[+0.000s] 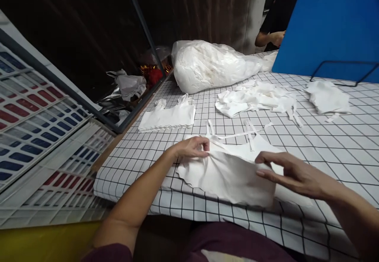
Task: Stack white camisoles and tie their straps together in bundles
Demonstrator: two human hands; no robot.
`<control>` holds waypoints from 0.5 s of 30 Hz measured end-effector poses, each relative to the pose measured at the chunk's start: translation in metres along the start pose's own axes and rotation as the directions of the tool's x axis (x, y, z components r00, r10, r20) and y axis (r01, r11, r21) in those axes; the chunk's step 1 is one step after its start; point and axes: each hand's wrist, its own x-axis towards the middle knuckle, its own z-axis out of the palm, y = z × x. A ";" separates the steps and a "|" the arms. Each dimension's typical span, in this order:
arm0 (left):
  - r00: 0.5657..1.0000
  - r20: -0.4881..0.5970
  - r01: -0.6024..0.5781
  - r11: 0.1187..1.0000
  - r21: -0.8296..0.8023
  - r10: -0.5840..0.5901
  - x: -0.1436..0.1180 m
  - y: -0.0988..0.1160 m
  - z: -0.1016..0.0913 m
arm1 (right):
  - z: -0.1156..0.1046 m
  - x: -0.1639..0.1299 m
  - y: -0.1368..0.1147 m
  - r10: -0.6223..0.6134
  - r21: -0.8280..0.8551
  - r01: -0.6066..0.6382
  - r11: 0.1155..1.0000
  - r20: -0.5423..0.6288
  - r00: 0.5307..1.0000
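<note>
With the left hand [194,148] and right hand [296,175] each pinching the white garment [233,177] along the table's [118,175] near edge, uneven tension could crease it, or a slackened pinch let it slip over.

White garment [227,177] partly behind right hand [296,175]

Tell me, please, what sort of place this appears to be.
Probably a garment workroom: a white strappy garment is being handled at a grid-patterned table, near a neat stack of similar pieces and a bulging bag.
</note>
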 end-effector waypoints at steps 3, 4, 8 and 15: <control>0.995 -0.092 0.013 0.984 -0.177 -0.030 -0.008 -0.004 -0.015 | -0.017 0.019 0.003 -0.029 -0.013 0.028 1.000 -0.161 0.986; 0.988 -0.146 0.021 0.978 -0.209 -0.052 -0.010 -0.008 -0.020 | -0.021 0.025 0.006 -0.019 -0.039 0.009 0.999 -0.252 0.967; 0.907 -0.372 0.145 0.977 -0.159 -0.195 -0.021 -0.025 -0.025 | -0.015 0.032 0.021 0.019 -0.143 -0.100 0.985 -0.481 0.876; 0.664 -0.579 0.603 0.797 0.039 -0.474 -0.065 -0.011 0.019 | 0.020 -0.014 0.021 0.450 -0.025 -0.473 0.881 -0.268 0.852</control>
